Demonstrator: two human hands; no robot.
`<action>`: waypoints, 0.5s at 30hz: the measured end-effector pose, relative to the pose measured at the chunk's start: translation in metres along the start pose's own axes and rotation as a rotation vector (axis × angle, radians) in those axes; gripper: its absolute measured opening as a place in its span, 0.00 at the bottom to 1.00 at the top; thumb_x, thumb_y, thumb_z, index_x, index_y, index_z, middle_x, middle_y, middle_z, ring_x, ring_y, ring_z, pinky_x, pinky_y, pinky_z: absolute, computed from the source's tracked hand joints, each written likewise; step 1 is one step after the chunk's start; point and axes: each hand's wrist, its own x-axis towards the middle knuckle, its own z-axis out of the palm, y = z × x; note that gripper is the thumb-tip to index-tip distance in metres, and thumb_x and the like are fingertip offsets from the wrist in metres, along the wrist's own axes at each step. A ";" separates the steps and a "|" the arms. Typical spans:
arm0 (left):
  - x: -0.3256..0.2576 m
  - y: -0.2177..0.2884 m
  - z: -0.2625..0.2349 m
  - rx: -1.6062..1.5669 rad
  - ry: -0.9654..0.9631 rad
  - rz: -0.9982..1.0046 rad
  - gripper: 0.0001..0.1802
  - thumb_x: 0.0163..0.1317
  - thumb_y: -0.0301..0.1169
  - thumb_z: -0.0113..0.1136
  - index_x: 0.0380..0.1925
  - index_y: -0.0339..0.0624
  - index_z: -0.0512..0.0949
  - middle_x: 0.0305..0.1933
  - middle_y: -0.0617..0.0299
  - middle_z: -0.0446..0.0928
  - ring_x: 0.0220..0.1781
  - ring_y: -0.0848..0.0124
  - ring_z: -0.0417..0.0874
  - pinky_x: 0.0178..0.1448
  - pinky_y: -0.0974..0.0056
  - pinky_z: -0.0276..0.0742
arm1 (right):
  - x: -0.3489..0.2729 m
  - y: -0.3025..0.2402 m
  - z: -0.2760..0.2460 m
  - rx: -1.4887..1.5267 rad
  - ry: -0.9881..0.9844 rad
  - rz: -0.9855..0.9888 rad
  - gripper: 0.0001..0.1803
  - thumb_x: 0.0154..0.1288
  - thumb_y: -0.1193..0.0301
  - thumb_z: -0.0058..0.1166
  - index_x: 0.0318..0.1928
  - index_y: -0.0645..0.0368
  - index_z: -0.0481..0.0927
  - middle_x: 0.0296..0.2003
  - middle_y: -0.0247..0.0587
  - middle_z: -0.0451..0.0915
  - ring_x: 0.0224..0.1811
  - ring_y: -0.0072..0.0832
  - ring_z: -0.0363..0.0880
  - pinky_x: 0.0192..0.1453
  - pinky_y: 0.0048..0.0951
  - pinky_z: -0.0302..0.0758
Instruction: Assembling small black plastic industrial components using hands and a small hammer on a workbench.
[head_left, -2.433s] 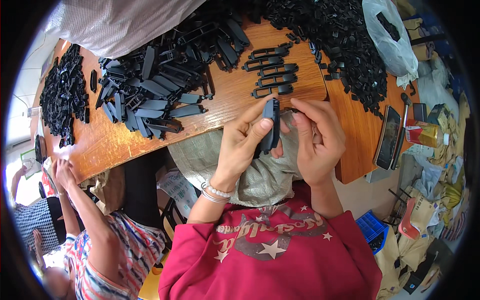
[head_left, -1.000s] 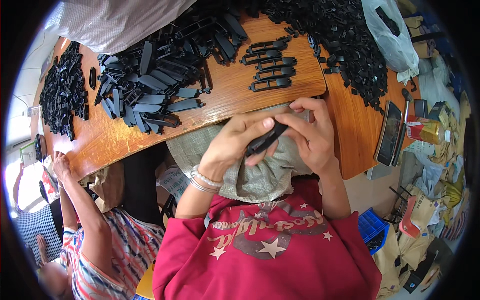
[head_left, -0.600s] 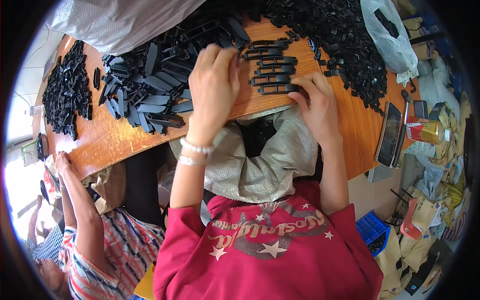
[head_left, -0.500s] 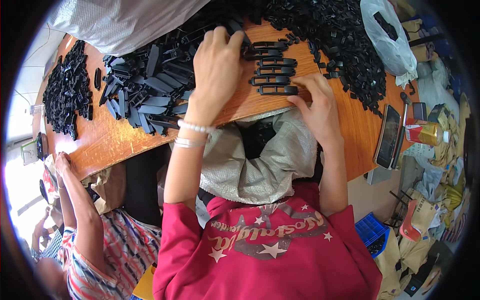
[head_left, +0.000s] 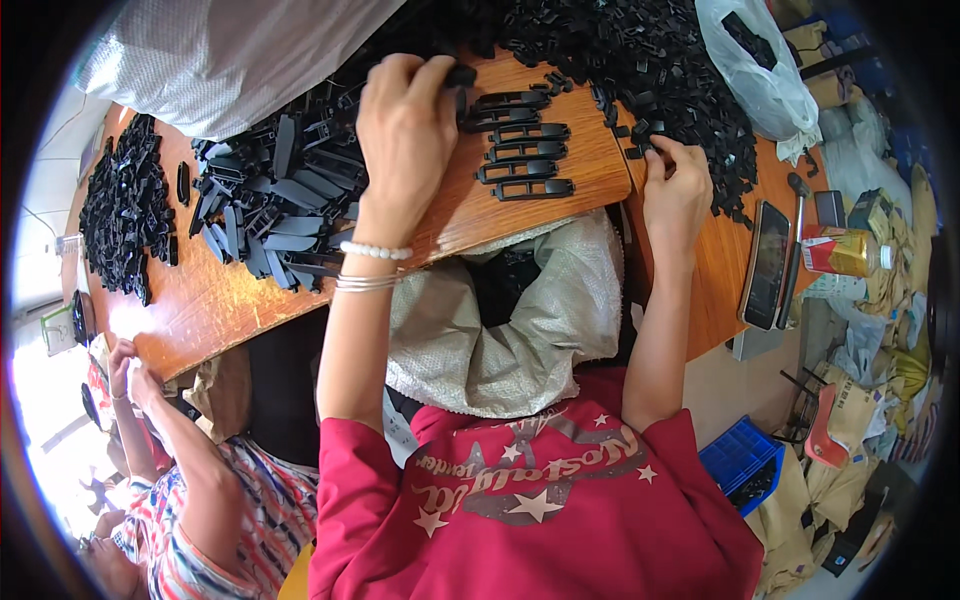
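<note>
Head view, left to right. A heap of small black parts (head_left: 125,215) lies at the desk's (head_left: 200,310) far left edge; a second person's hands (head_left: 125,365) work below that edge. Next, a loose spread of long black plastic strips (head_left: 270,215). The left hand (head_left: 405,140) has gone from the lap, where both hands held one strip a moment ago, out to the far side of the desk; its fingers (head_left: 425,75) are curled down over the pile there, touching a black piece (whether it is gripped, I cannot tell). Just right of it sits a neat row of five slotted strips (head_left: 520,145), one more than earlier, so the strip held before appears set down. The right hand (head_left: 675,190) rests at the edge of the large heap of small clips (head_left: 690,90), fingertips pinching among them. A phone (head_left: 765,265) lies further right.
</note>
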 end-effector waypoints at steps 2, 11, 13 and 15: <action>-0.003 0.005 -0.006 -0.065 0.115 -0.131 0.12 0.51 0.24 0.66 0.39 0.38 0.81 0.43 0.54 0.77 0.43 0.56 0.78 0.47 0.59 0.75 | -0.001 0.006 0.006 -0.110 0.010 -0.085 0.07 0.58 0.80 0.60 0.39 0.64 0.85 0.34 0.44 0.78 0.34 0.39 0.79 0.38 0.37 0.73; -0.034 0.037 -0.049 -1.338 -0.056 -1.052 0.16 0.71 0.27 0.51 0.53 0.25 0.72 0.45 0.48 0.82 0.42 0.63 0.86 0.43 0.69 0.81 | 0.000 0.004 0.002 0.010 0.023 -0.031 0.07 0.60 0.77 0.60 0.38 0.64 0.84 0.34 0.45 0.78 0.34 0.38 0.79 0.38 0.36 0.74; -0.049 0.041 -0.052 -1.440 -0.127 -1.155 0.21 0.73 0.31 0.45 0.58 0.25 0.69 0.43 0.48 0.81 0.39 0.66 0.84 0.42 0.69 0.80 | 0.001 0.001 0.005 0.036 0.024 -0.045 0.07 0.59 0.77 0.61 0.38 0.65 0.84 0.33 0.45 0.78 0.33 0.38 0.79 0.37 0.36 0.74; -0.060 0.050 -0.056 -1.482 -0.158 -1.252 0.22 0.74 0.32 0.43 0.60 0.25 0.68 0.42 0.50 0.81 0.35 0.67 0.82 0.39 0.68 0.79 | 0.001 0.001 0.006 0.062 0.026 -0.061 0.07 0.59 0.77 0.61 0.38 0.65 0.84 0.33 0.45 0.77 0.32 0.38 0.79 0.36 0.36 0.74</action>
